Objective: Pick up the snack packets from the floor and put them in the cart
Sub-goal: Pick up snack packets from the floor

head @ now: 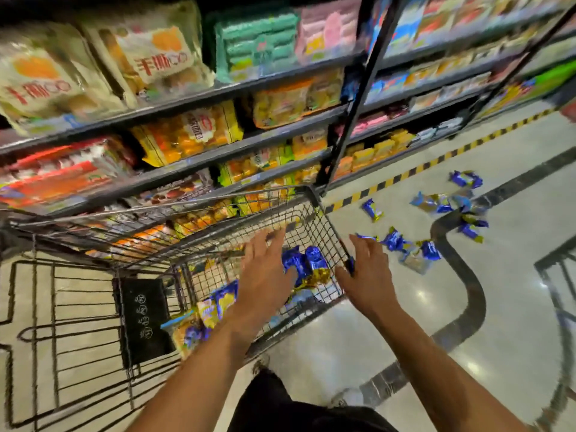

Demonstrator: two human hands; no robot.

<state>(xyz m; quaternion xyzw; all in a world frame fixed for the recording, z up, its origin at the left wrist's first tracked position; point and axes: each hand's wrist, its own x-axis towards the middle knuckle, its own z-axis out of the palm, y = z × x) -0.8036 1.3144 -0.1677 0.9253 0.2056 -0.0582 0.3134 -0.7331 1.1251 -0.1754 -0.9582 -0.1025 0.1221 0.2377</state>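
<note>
Your left hand [265, 269] is over the cart [314, 198] basket, centre of frame, fingers spread and straight, holding nothing. Looks like a drop-off pose: palm down above the blue packets [304, 263] lying in the basket, prob. so they land inside the wire walls. More packets in cart [215, 307], blue/yellow, sit lower left of that hand.

Your right hand [369, 275] is at the basket's right rim, fingers apart, nothing pinched that I can see. Can't tell if the thumb touches the wire or just hovers beside it; if touching, likely steadying the cart.

Rest of the task's things: floor packets [411, 247] scattered right of centre, nearest cluster just right of your right hand. A single packet [372, 209] lies above it, a further cluster [448, 202] in the mid-right, one more [466, 179] toward the hazard tape [436, 160]. All on the tile floor [514, 275], well apart from the shelves [187, 145] filling the upper left.

Judgement: partway done, some in the cart, plenty left on the floor. Next reach prob. right hand to the nearest cluster. Frame is motion-blurred, esp. the shelves, so labels are unreadable.
</note>
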